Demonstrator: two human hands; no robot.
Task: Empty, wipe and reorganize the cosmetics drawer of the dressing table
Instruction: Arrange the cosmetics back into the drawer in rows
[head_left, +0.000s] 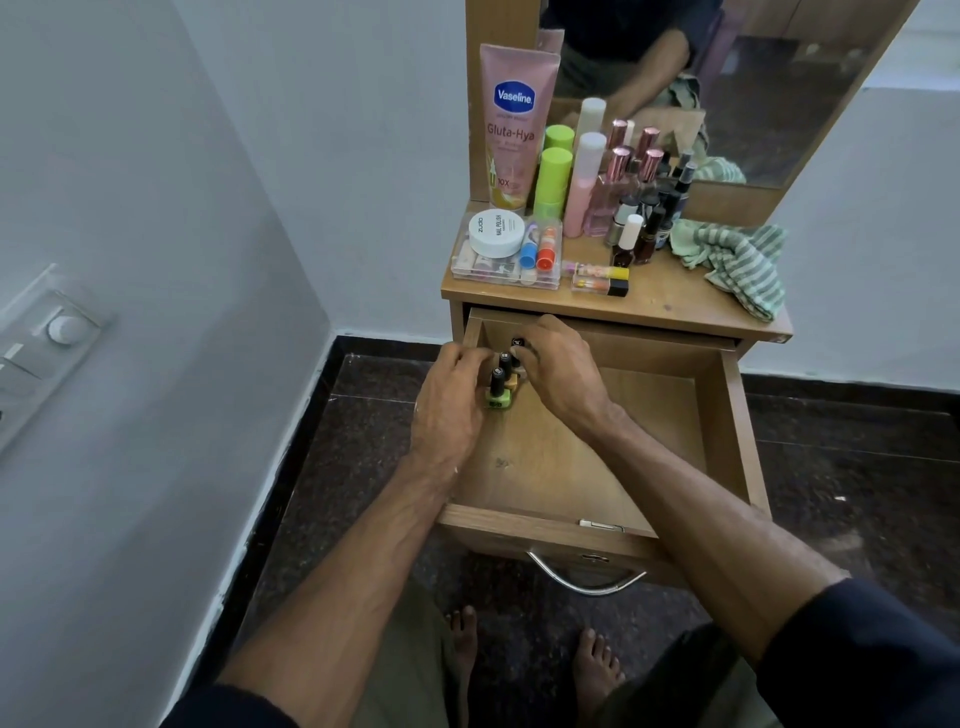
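Drawer (722, 415) bare wood | left hand (449, 405), right hand (558, 371) pinch black-capped polish bottles (500, 387)

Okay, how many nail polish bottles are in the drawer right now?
3 visible, clustered at the back-left corner of the drawer: green bottle in front, a second behind it, a third under the right hand. Hands may hide more.

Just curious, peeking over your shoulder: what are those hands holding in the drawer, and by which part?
Small nail polish bottles. The right hand pinches one by its black cap; the left hand's own grip cannot be told.
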